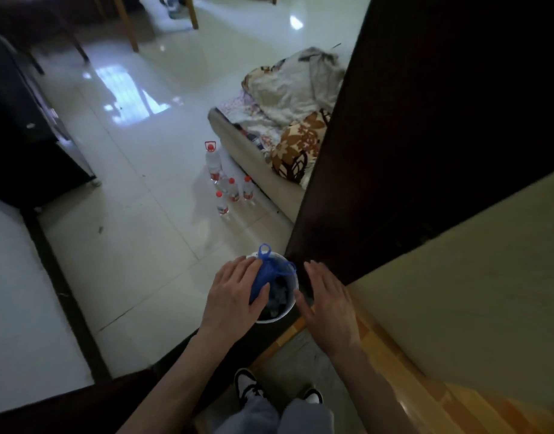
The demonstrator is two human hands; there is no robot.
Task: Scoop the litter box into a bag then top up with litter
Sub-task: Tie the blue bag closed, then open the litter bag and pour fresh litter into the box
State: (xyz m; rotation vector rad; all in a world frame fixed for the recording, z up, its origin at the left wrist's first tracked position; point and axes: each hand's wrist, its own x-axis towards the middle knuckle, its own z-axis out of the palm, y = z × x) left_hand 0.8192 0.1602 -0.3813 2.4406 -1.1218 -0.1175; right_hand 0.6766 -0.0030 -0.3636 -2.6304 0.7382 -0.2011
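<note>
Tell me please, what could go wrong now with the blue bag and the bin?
The left hand presses the blue bag into the small white bin, which already holds rubbish; the bag sits high and might slip out.

The right hand is open beside the bin and not holding it, so the light bin could tip.

Water bottles standing on the glossy floor ahead could be kicked.

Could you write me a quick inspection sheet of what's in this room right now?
Surface: glossy pale tiled floor.
Job's things: blue bag, tied, going into the white bin; no litter box seen.
Clutter: red-capped water bottles standing on the floor.
Hands: left hand presses the bag; right hand open beside the bin, holding nothing.
Cables: nothing seen.
Surroundings: mattress with rumpled bedding, dark door, chair legs.
</note>
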